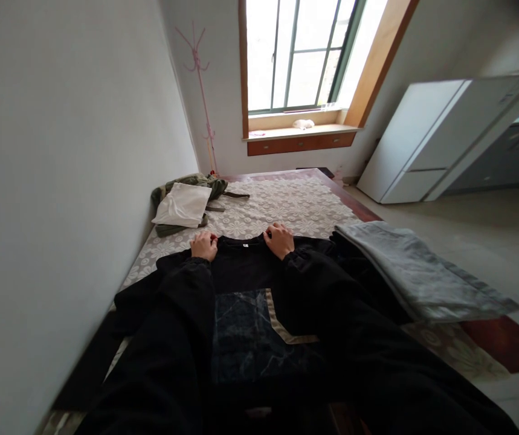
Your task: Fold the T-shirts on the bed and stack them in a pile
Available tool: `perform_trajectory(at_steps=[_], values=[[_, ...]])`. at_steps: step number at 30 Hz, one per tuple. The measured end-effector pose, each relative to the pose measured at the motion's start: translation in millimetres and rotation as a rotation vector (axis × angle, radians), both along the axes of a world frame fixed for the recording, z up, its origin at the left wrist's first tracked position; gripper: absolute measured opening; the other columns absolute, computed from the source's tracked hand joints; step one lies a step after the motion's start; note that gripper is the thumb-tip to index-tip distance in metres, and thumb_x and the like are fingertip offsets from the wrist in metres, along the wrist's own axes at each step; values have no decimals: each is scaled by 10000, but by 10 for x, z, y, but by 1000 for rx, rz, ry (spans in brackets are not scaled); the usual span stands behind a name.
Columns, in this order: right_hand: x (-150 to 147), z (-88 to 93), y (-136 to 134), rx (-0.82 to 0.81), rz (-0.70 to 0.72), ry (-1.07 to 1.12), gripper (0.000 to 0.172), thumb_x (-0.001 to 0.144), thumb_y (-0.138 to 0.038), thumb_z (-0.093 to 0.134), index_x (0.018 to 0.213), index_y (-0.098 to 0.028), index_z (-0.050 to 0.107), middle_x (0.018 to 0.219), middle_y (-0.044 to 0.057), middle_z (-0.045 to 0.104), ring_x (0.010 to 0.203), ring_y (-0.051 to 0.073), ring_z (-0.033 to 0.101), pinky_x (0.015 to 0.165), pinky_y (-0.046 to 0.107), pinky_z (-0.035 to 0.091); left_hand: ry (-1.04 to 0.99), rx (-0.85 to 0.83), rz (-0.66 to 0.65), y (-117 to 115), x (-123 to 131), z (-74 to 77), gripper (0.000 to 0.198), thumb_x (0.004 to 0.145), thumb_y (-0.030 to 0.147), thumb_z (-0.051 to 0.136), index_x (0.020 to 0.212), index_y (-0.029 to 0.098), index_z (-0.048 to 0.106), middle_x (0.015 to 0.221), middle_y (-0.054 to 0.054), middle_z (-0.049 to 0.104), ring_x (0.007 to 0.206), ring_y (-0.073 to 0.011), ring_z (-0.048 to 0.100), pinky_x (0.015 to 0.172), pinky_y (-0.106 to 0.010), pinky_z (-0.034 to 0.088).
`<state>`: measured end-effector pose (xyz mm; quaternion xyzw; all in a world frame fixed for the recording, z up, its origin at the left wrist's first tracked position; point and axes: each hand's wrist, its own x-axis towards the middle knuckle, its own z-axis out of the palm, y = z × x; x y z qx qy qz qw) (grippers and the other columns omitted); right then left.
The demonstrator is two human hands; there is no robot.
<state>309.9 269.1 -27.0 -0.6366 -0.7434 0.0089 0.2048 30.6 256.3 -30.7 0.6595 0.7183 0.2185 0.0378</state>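
Observation:
A black shirt (243,266) lies spread out on the table, its collar at the far side with a small white label inside. On its front is a dark marbled print panel with a beige strip. My left hand (204,245) is closed on the cloth left of the collar. To the right of the collar, my right hand (280,240) pinches the shoulder cloth with curled fingers. My black sleeves cover parts of the shirt's sides. Grey folded trousers (422,272) lie over dark cloth to the right.
A patterned tablecloth (286,202) covers the reddish table. Against the left wall sits a camouflage backpack (216,186) with a white cloth (183,204) on it. Beyond stand a pink coat rack (202,90), a window sill (277,132) and a white fridge (426,145).

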Motion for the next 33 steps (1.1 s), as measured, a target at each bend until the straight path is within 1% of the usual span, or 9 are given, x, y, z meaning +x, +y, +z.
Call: perform_trajectory(at_steps=[3, 6, 8, 12, 17, 20, 24, 29, 33], values=[[32, 5, 5, 39, -16, 112, 304, 1000, -419, 454, 1062, -246, 696, 1177, 100, 667, 1152, 284, 553, 972, 386, 390, -12, 67, -8, -40, 9, 23, 183, 932, 276, 506, 1035, 228, 649, 1156, -127, 671, 1181, -329, 517, 975, -454, 368], [61, -13, 36, -19, -44, 199, 298, 1000, -437, 454, 1099, -278, 686, 999, 57, 727, 971, 252, 638, 839, 331, 434, -28, 102, -2, -47, 20, 49, 195, 946, 259, 489, 1066, 230, 639, 1131, -119, 675, 1166, -311, 528, 960, -413, 382], [67, -45, 63, -45, -59, 210, 286, 993, -433, 465, 1102, -279, 680, 930, 46, 739, 919, 248, 658, 785, 316, 437, -43, 104, 12, -50, 27, 53, 212, 963, 259, 462, 1093, 234, 627, 1075, -113, 682, 1091, -291, 573, 897, -378, 408], [74, -115, 113, -66, -56, 249, 261, 993, -390, 462, 1114, -260, 654, 914, 37, 753, 915, 237, 677, 768, 295, 443, -69, 90, 25, -70, 52, 50, 211, 965, 225, 450, 1112, 239, 600, 1007, -80, 690, 929, -254, 636, 773, -337, 417], [96, -147, 146, -80, 0, 277, 282, 1029, -346, 374, 1163, -233, 594, 867, 20, 759, 858, 200, 687, 777, 275, 465, -64, 107, 6, -106, 80, 86, 269, 951, 146, 397, 1104, 219, 606, 1096, -90, 668, 1010, -250, 625, 824, -337, 425], [83, -140, 125, -71, 89, 234, 257, 1024, -319, 384, 1134, -233, 600, 1055, 47, 744, 977, 204, 659, 856, 295, 464, -43, 88, -35, -118, 88, 83, 266, 936, 141, 413, 1001, 230, 655, 1129, -80, 658, 1016, -242, 619, 837, -333, 436], [30, -120, 49, -71, 242, 143, 141, 928, -327, 582, 1011, -230, 641, 1338, 66, 618, 1209, 252, 529, 1013, 345, 404, -5, 32, -87, -127, 106, 46, 200, 902, 185, 501, 915, 251, 690, 1117, -63, 669, 1043, -253, 607, 848, -336, 455], [-25, -81, -47, -91, 268, 53, 251, 924, -354, 573, 1117, -196, 603, 1487, 121, 481, 1307, 325, 427, 1064, 457, 366, 43, -1, -125, -155, 130, 24, 184, 903, 253, 527, 1018, 241, 670, 1358, -65, 592, 1226, -262, 522, 1032, -361, 408], [-82, -57, -150, -152, 240, -81, 389, 961, -430, 489, 1253, -175, 530, 1571, 161, 364, 1360, 356, 375, 1041, 538, 368, 88, -55, -120, -222, 161, 60, 273, 913, 400, 530, 1124, 259, 631, 1506, -52, 479, 1320, -309, 449, 1083, -465, 383]])
